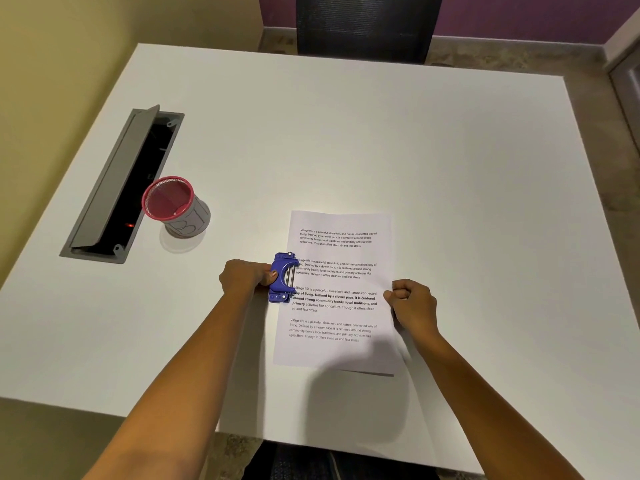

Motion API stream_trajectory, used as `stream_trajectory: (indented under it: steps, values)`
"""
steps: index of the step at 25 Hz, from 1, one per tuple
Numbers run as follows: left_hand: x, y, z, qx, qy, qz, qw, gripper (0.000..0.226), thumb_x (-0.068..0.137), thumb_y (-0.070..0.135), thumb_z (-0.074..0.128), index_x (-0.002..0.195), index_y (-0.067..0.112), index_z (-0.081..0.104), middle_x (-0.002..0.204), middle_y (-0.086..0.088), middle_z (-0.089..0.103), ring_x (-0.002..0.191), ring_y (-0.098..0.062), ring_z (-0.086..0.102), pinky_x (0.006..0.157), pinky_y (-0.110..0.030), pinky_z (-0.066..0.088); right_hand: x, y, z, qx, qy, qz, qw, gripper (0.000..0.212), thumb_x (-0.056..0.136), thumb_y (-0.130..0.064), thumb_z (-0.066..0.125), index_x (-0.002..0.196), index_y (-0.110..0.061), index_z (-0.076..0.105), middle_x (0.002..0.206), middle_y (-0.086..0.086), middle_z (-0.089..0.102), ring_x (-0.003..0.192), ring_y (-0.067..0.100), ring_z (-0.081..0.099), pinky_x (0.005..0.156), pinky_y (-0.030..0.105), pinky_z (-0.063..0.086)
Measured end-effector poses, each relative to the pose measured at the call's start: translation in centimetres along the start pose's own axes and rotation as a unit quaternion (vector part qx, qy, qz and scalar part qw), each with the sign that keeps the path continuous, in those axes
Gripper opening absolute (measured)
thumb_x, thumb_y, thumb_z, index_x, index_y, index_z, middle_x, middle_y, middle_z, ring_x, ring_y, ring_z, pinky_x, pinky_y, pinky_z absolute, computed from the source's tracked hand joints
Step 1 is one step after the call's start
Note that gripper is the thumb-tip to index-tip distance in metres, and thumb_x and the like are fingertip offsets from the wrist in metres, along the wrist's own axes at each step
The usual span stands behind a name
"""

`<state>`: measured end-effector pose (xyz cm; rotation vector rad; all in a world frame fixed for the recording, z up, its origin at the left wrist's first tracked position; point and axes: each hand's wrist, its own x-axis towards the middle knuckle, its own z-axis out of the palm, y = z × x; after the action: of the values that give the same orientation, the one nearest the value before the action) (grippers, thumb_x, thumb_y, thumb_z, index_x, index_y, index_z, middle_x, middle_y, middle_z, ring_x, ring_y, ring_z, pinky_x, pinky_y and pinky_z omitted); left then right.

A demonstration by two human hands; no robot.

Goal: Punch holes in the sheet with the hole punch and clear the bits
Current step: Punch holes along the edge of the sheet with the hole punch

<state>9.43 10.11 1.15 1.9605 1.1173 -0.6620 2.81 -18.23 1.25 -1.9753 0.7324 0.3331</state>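
Note:
A white printed sheet (337, 251) lies on the white table (346, 133), with several blocks of text. A blue hole punch (282, 277) sits on the sheet's left edge, about halfway down, its mouth over the margin. My left hand (244, 277) grips the punch from the left, thumb on its top. My right hand (412, 301) pinches the sheet's right edge with curled fingers. The near right corner of the sheet is lifted slightly, casting a shadow.
A pink mesh cup (173, 206) stands on the table to the left of the sheet. Beyond it an open grey cable hatch (117, 188) is set into the tabletop. A dark chair (367, 26) stands at the table's far side.

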Motion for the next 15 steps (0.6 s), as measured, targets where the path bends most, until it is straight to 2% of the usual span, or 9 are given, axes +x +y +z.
stream_trajectory:
  steps: [3, 6, 8, 10, 12, 15]
  values:
    - [-0.07, 0.19, 0.00, 0.020, -0.003, -0.002, 1.000, 0.038, 0.067, 0.022, 0.085, 0.102, 0.012, 0.075, 0.103, -0.006, 0.074, 0.079, -0.022, 0.059, 0.072, -0.026, 0.044, -0.05, 0.04, -0.03, -0.003, 0.000, -0.002, 1.000, 0.006, 0.084, -0.006, 0.067, 0.083, -0.009, 0.063, 0.055, -0.007, 0.053, 0.056, 0.008, 0.052, 0.061, 0.018, 0.040]
    - [0.02, -0.08, 0.24, 0.022, 0.006, 0.005, 1.000, 0.028, 0.071, 0.018, 0.082, 0.098, 0.013, 0.076, 0.092, -0.006, 0.069, 0.078, -0.020, 0.056, 0.058, -0.023, 0.038, -0.10, -0.10, -0.12, -0.007, -0.002, -0.005, 1.000, 0.005, 0.084, -0.005, 0.067, 0.085, -0.009, 0.064, 0.057, -0.007, 0.054, 0.059, 0.005, 0.053, 0.064, 0.019, 0.039]
    - [0.13, -0.31, 0.36, 0.015, 0.003, 0.005, 1.000, 0.024, 0.071, 0.015, 0.081, 0.096, 0.014, 0.077, 0.091, -0.006, 0.071, 0.078, -0.020, 0.057, 0.052, -0.023, 0.034, -0.16, -0.19, -0.12, -0.008, -0.002, -0.007, 1.000, 0.005, 0.084, -0.005, 0.067, 0.085, -0.009, 0.063, 0.058, -0.007, 0.055, 0.061, 0.003, 0.053, 0.070, 0.020, 0.038]
    - [0.18, -0.27, 0.28, 0.020, -0.002, 0.000, 1.000, 0.024, 0.071, 0.016, 0.082, 0.094, 0.015, 0.077, 0.093, -0.006, 0.073, 0.077, -0.019, 0.058, 0.051, -0.023, 0.034, -0.23, -0.26, -0.12, -0.002, -0.002, -0.002, 1.000, 0.007, 0.085, -0.005, 0.067, 0.085, -0.010, 0.062, 0.059, -0.007, 0.056, 0.061, 0.002, 0.053, 0.066, 0.018, 0.038]
    - [0.19, -0.18, 0.21, 0.012, -0.003, 0.003, 1.000, 0.017, 0.072, 0.014, 0.080, 0.088, 0.016, 0.076, 0.080, -0.003, 0.071, 0.070, -0.017, 0.058, 0.051, -0.022, 0.034, -0.24, -0.29, -0.11, 0.001, 0.000, -0.001, 1.000, 0.007, 0.085, -0.005, 0.067, 0.085, -0.011, 0.062, 0.059, -0.007, 0.056, 0.062, 0.003, 0.053, 0.060, 0.015, 0.038]
    - [-0.04, -0.23, 0.31, 0.001, 0.000, 0.013, 1.000, 0.009, 0.075, 0.012, 0.078, 0.076, 0.019, 0.072, 0.064, 0.004, 0.062, 0.063, -0.014, 0.055, 0.050, -0.021, 0.032, -0.32, -0.34, -0.09, 0.006, 0.002, 0.002, 1.000, 0.008, 0.085, -0.005, 0.066, 0.086, -0.011, 0.062, 0.061, -0.006, 0.058, 0.063, 0.008, 0.055, 0.069, 0.018, 0.038]
